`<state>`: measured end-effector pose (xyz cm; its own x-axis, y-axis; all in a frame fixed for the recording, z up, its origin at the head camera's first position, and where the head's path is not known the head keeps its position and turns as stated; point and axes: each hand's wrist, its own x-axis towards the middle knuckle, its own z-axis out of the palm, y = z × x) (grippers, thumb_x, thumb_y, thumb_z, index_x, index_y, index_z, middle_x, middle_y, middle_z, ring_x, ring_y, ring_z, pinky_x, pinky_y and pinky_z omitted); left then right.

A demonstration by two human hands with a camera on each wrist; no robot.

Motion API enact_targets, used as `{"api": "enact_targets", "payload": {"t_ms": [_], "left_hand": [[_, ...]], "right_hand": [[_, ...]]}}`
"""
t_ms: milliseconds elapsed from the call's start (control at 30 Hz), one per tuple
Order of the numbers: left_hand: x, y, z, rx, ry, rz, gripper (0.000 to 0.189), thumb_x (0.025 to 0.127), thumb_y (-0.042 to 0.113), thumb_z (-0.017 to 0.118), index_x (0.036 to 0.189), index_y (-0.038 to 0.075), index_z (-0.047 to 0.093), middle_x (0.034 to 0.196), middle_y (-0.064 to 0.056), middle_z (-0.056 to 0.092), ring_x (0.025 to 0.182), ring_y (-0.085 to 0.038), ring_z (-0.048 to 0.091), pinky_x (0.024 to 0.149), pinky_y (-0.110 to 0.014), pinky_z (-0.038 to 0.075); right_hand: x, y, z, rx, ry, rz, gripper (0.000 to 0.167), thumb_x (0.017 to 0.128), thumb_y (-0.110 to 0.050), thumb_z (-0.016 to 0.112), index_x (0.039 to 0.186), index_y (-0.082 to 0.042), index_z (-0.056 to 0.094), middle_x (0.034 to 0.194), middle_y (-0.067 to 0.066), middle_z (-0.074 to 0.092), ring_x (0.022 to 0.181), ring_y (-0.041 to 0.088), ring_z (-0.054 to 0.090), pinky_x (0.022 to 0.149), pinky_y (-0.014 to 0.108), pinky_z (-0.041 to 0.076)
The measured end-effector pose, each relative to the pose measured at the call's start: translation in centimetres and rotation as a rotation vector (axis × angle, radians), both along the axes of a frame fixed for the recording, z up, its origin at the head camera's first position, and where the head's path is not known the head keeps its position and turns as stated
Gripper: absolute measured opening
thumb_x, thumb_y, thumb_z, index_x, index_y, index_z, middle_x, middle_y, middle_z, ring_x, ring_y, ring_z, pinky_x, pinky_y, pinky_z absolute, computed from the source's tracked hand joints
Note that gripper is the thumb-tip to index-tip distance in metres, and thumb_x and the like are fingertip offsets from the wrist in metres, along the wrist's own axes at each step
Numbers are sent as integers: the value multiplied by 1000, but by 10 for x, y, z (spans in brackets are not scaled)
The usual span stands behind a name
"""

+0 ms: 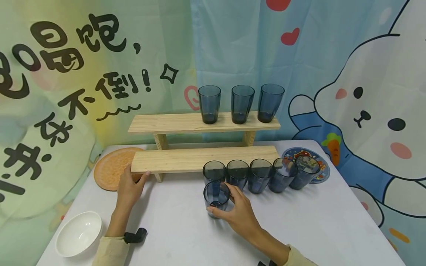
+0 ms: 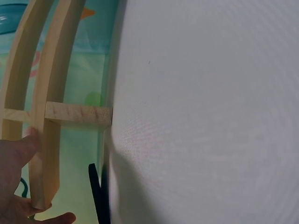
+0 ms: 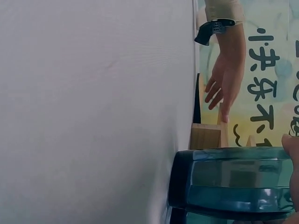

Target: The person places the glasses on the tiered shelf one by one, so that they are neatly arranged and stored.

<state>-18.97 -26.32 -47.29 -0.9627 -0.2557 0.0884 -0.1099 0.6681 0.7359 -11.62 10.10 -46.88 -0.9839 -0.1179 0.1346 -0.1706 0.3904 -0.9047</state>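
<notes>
Taking your held glass (image 1: pixel 213 199) as the clock's centre, a white bowl (image 1: pixel 79 233), its bare inside showing, sits toward half past eight; five blue-grey glasses (image 1: pixel 260 177) stand upright in a row from twelve to two on the white table (image 1: pixel 299 225), seen through down to their bases. Three matching glasses (image 1: pixel 242 105) stand upright on the upper board (image 1: pixel 176 123), from twelve to one. Your held glass is between your right thumb and fingers, just in front of the row's leftmost glass; whether its base touches the table, you can't tell. Your right hand (image 1: pixel 241 216) is curled round its side, spread to the glass's width. At nine, your left hand (image 1: pixel 129 190) grips the near-left corner of the lower board (image 1: pixel 199 159).
</notes>
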Motion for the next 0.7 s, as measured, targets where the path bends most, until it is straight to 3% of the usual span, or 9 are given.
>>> {"api": "enact_targets", "payload": {"t_ms": [467,600,700], "left_hand": [[1,1,-1,-9,-1,7,83,106,37,65,161,-10,24,157,-39,37,148,-55,33,120,-68,27],[0,1,0,-3,-6,6,84,106,37,65,161,-10,24,156,-40,37,148,-56,34,120,-68,27],[1,0,0,0,-5,9,84,106,37,65,161,-10,23,157,-40,36,149,-56,33,120,-69,26]], "right_hand": [[-2,4,8,-35,16,69,85,77,-34,97,148,-9,58,138,2,63,128,20,65,112,38,50],[-2,5,18,-32,12,95,85,77,-35,97,148,-10,57,138,0,63,126,18,65,112,35,50],[-3,5,35,-29,7,121,85,78,-38,96,149,-12,56,136,-1,64,126,17,65,112,34,50]]}}
